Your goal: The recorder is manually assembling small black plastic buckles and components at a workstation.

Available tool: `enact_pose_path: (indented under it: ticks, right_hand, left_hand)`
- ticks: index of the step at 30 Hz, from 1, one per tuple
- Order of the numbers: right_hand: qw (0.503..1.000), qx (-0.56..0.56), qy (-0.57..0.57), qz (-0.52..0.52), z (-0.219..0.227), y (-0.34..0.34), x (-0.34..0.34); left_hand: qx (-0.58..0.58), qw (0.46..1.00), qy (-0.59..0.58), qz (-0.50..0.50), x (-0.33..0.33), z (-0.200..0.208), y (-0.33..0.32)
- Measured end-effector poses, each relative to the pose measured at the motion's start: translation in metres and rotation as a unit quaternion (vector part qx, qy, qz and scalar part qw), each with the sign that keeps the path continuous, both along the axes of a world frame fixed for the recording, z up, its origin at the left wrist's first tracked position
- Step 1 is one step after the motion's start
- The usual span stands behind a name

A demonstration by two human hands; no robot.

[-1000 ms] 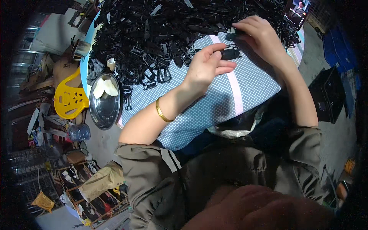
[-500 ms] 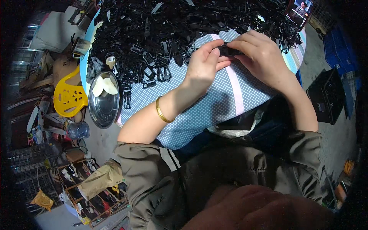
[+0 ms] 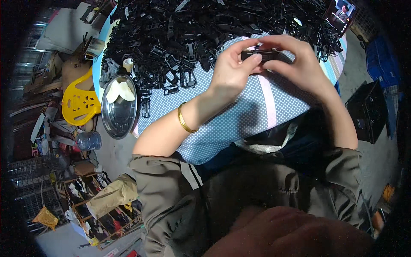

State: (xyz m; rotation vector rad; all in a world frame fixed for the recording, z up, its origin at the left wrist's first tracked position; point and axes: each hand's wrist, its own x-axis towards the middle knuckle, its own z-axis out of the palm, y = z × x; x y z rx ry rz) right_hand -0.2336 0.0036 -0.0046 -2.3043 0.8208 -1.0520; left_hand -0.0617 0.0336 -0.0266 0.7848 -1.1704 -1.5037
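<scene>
My left hand pinches one end of a long, narrow black plastic part between thumb and fingers. Curved around the other end, my right hand has its index finger along the far side and its thumb on the near side. Both hands are raised a little over the front of the dotted blue tablecloth. Beyond them spreads a large heap of loose black plastic parts, some shaped like small frames. What the part is exactly, I cannot make out.
An oval metal tray with pale peeled fruit pieces stands at the table's left edge. A roll of tape lies beside it. A lit phone stands far right. A yellow chair and black crate flank the table.
My right hand has opened wider around the black plastic part, its fingers reaching left toward my left hand. The part now shows more of its length. The view has shifted slightly.
</scene>
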Motion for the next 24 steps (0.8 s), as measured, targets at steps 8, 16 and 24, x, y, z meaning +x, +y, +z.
enact_pose_path:
  ticks: [8, 16, 24]
  right_hand:
    - [0.955, 0.286, -0.063, 0.043, -0.007, -0.014, -0.013]
    - [0.937, 0.274, 0.151, 0.157, 0.02, -0.013, -0.045]
    - [0.989, 0.108, 0.096, 0.034, 0.008, -0.001, -0.01]
  left_hand:
    - [-0.06, 0.996, -0.072, -0.005, 0.003, 0.005, 0.0]
    - [-0.325, 0.835, -0.439, 0.065, 0.032, 0.048, -0.011]
    - [-0.407, 0.615, -0.662, 0.131, 0.066, 0.038, -0.032]
